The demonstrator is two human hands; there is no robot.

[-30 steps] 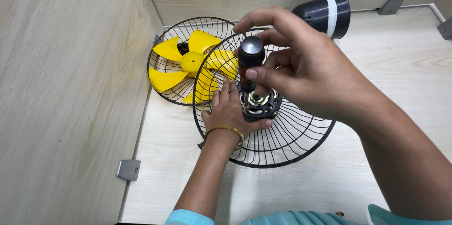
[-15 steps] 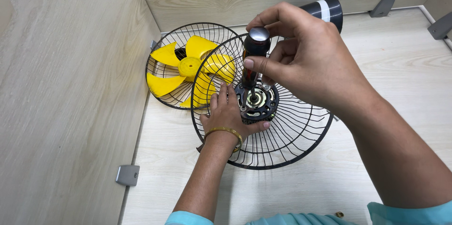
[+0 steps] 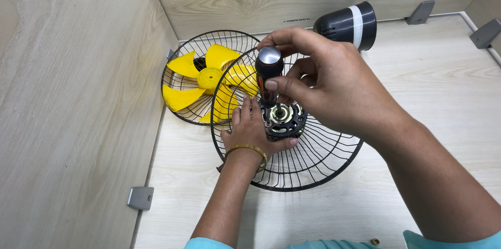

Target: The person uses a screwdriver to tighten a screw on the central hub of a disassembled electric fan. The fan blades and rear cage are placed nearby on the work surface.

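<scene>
My right hand point(image 3: 334, 84) grips a screwdriver point(image 3: 269, 69) with a black handle and a silver cap, held upright with its tip on a black fan motor point(image 3: 284, 119). My left hand point(image 3: 250, 131), with a gold bangle on the wrist, holds the motor from the left side. The motor sits in the middle of a black wire fan guard point(image 3: 308, 163) lying on the pale wooden floor. The screwdriver's tip is hidden behind my fingers.
A second wire guard point(image 3: 182, 71) lies at the back left with a yellow fan blade point(image 3: 206, 79) in it. A black motor cover with a white band point(image 3: 348, 23) lies by the back wall. Wooden walls stand left and behind, with grey corner brackets point(image 3: 141, 197).
The screwdriver stays upright on the motor while my right hand's fingers shift on the handle. My left hand stays on the motor. The view has shifted slightly.
</scene>
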